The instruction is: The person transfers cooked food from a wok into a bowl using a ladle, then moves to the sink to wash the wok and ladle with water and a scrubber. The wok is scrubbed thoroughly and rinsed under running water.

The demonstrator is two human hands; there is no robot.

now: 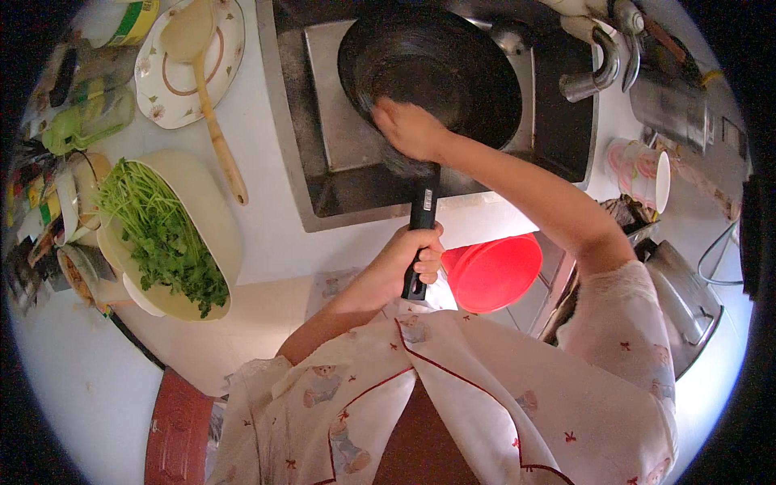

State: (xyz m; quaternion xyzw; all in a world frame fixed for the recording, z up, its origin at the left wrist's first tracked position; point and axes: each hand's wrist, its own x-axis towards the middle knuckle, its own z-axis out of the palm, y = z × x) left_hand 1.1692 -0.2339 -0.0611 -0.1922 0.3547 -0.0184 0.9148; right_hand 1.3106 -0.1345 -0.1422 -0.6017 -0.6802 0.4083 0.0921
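A black wok (485,91) rests tilted in a stainless-steel sink (288,139), its inside facing up. My left hand (418,254) is wrapped around the wok's black handle (424,206), which points toward my body over the counter's front edge. My right hand (412,127) is at the near left rim of the wok, blurred by motion, with its fingers curled. Whatever may lie under those fingers is hidden; a grey smear shows along the rim beside them. The curved metal faucet (597,73) stands at the sink's right side.
Left of the sink, a cream basin (212,230) holds leafy green herbs. A wooden ladle (212,121) lies across a flowered plate (148,91). Below the counter edge is a red bucket (497,276). Paper cups (642,173) and a metal pot (670,115) stand on the right.
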